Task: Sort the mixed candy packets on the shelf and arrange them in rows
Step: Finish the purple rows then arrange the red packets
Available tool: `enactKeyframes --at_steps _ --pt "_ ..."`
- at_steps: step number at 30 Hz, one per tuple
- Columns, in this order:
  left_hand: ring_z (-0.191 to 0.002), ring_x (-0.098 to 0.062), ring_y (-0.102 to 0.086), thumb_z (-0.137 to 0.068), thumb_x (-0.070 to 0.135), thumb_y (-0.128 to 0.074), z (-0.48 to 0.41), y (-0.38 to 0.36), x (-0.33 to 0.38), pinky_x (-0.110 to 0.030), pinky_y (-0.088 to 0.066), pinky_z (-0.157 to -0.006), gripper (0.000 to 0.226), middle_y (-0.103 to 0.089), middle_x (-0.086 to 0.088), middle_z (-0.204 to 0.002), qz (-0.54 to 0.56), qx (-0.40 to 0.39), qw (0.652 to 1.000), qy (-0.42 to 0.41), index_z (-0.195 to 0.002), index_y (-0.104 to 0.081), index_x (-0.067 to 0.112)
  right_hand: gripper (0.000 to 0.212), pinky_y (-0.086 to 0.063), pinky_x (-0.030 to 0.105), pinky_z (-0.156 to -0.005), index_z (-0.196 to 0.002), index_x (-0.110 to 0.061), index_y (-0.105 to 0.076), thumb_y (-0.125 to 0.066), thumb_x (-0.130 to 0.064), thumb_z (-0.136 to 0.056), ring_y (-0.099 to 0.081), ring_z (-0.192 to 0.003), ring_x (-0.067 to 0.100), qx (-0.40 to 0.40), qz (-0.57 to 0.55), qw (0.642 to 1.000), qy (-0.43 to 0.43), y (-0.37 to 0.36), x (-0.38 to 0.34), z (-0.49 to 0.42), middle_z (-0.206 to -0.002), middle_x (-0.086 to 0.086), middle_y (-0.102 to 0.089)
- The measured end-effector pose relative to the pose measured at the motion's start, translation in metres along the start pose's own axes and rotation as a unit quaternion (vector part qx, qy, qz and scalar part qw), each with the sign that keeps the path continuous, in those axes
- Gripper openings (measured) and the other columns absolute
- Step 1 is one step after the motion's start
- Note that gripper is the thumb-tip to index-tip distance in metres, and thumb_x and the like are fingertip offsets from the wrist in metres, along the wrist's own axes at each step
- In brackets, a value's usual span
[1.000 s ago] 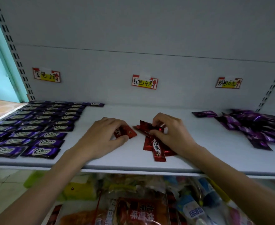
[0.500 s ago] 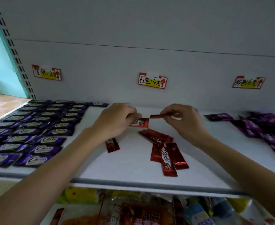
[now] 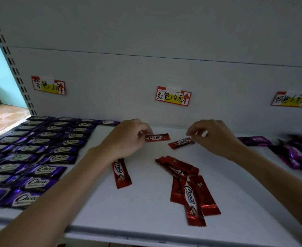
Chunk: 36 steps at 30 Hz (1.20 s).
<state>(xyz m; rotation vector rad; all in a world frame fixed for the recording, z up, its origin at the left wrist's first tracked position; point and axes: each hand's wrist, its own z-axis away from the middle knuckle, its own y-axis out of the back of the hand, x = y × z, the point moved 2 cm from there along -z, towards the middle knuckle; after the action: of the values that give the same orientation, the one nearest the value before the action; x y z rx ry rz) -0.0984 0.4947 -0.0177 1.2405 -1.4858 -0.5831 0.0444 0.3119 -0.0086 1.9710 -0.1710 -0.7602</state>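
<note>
On shelf (image 3: 146, 211): L hand (image 3: 127, 139) pinches red pkt (image 3: 157, 137), R hand (image 3: 216, 138) touches 2nd pkt (image 3: 181, 143).

left hand (image 3: 127, 139) pinches red packet (image 3: 157, 137) | right hand (image 3: 216, 138) pinches second red packet (image 3: 181, 143) | both on shelf (image 3: 146, 202)

Bare forearms; left hand (image 3: 127, 140), right hand (image 3: 217, 138)

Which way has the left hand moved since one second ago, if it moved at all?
Yes. The left hand moved back toward the rear wall, nearer the middle price label, pinching a red packet.
</note>
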Motion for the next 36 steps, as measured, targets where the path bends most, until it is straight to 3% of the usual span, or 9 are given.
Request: enactKeyframes --at_steps 4,9,13,18,23,26,28,32,36 --pt "-0.112 -0.014 -0.051 -0.092 0.011 -0.047 -0.001 -0.014 0.002 -0.034 -0.043 -0.095 0.032 -0.057 0.004 -0.118 -0.035 -0.044 0.998 -0.003 -0.118 -0.061 0.021 0.018 -0.039 0.003 -0.065 -0.094 -0.019 -0.071 -0.062 -0.006 -0.085 -0.054 -0.075 0.001 -0.030 0.020 0.999 0.032 -0.011 0.003 0.007 -0.093 -0.005 -0.065" --pt "-0.115 -0.009 -0.046 -0.093 0.013 -0.045 -0.005 -0.008 0.005 -0.028 -0.039 -0.097 0.036 -0.052 0.007 -0.123 -0.092 -0.098 0.991 -0.030 -0.126 -0.056 0.023 0.025 -0.034 0.012 -0.070 -0.107 -0.023 -0.069 -0.053 -0.012 -0.092 -0.049 -0.087 0.005 -0.061 0.085 0.993 0.056 -0.010 0.006 0.006 -0.100 -0.006 -0.062" --pt "-0.116 -0.007 -0.042 -0.094 0.016 -0.046 -0.011 -0.001 0.004 -0.026 -0.036 -0.099 0.037 -0.051 0.008 -0.125 -0.127 -0.123 0.982 -0.058 -0.130 -0.051 0.024 0.017 -0.039 0.021 -0.071 -0.097 -0.020 -0.071 -0.056 -0.026 -0.092 -0.053 -0.083 0.010 -0.024 0.072 0.997 0.027 -0.004 0.007 0.003 -0.096 -0.001 -0.061" --pt "-0.117 -0.005 -0.036 -0.097 0.032 -0.039 -0.008 -0.005 -0.002 -0.020 -0.032 -0.097 0.044 -0.040 0.010 -0.131 -0.178 -0.142 0.967 -0.115 -0.140 -0.037 0.026 0.032 -0.042 0.026 -0.070 -0.093 -0.017 -0.066 -0.050 -0.044 -0.092 -0.054 -0.079 0.013 -0.022 0.106 0.994 -0.007 -0.019 -0.004 -0.004 -0.086 -0.004 -0.056" --pt "-0.112 -0.007 -0.037 -0.076 0.056 0.000 -0.009 -0.004 -0.009 -0.017 -0.029 -0.086 0.079 -0.041 0.008 -0.129 -0.214 -0.138 0.953 -0.161 -0.140 -0.036 0.029 0.013 -0.042 0.023 -0.080 -0.096 -0.020 -0.069 -0.057 -0.023 -0.090 -0.055 -0.090 0.012 -0.092 0.106 0.989 0.033 -0.013 0.002 -0.020 -0.099 -0.004 -0.060" --pt "-0.110 -0.008 -0.038 -0.073 0.060 0.002 -0.019 -0.002 -0.016 -0.023 -0.036 -0.089 0.084 -0.042 0.005 -0.128 -0.233 -0.143 0.946 -0.174 -0.140 -0.038 0.027 0.012 -0.043 0.021 -0.087 -0.092 -0.014 -0.072 -0.061 -0.011 -0.087 -0.057 -0.094 0.011 -0.088 0.057 0.992 0.066 -0.011 0.013 -0.029 -0.104 -0.002 -0.064" --pt "-0.114 -0.008 -0.038 -0.072 0.064 0.003 -0.026 -0.002 -0.018 -0.025 -0.037 -0.094 0.088 -0.040 0.005 -0.130 -0.240 -0.151 0.944 -0.170 -0.140 -0.038 0.026 0.013 -0.042 0.017 -0.083 -0.092 -0.014 -0.073 -0.062 -0.010 -0.086 -0.057 -0.092 0.009 -0.081 0.069 0.991 0.079 -0.011 0.018 -0.033 -0.103 -0.004 -0.064" --pt "-0.122 -0.005 -0.033 -0.067 0.067 0.006 -0.033 -0.004 -0.016 -0.019 -0.029 -0.101 0.095 -0.032 0.009 -0.140 -0.237 -0.160 0.945 -0.161 -0.142 -0.033 0.025 0.014 -0.044 0.023 -0.074 -0.092 -0.020 -0.073 -0.061 -0.017 -0.086 -0.057 -0.084 0.009 -0.081 0.085 0.990 0.079 -0.011 0.021 -0.038 -0.095 -0.007 -0.064" --pt "-0.124 -0.004 -0.032 -0.066 0.068 0.006 -0.038 -0.007 -0.017 -0.022 -0.029 -0.102 0.093 -0.030 0.010 -0.142 -0.239 -0.162 0.945 -0.155 -0.145 -0.026 0.028 0.016 -0.046 0.028 -0.081 -0.095 -0.019 -0.072 -0.060 -0.015 -0.087 -0.058 -0.092 0.011 -0.078 0.095 0.987 0.100 -0.012 0.022 -0.042 -0.101 -0.007 -0.067"
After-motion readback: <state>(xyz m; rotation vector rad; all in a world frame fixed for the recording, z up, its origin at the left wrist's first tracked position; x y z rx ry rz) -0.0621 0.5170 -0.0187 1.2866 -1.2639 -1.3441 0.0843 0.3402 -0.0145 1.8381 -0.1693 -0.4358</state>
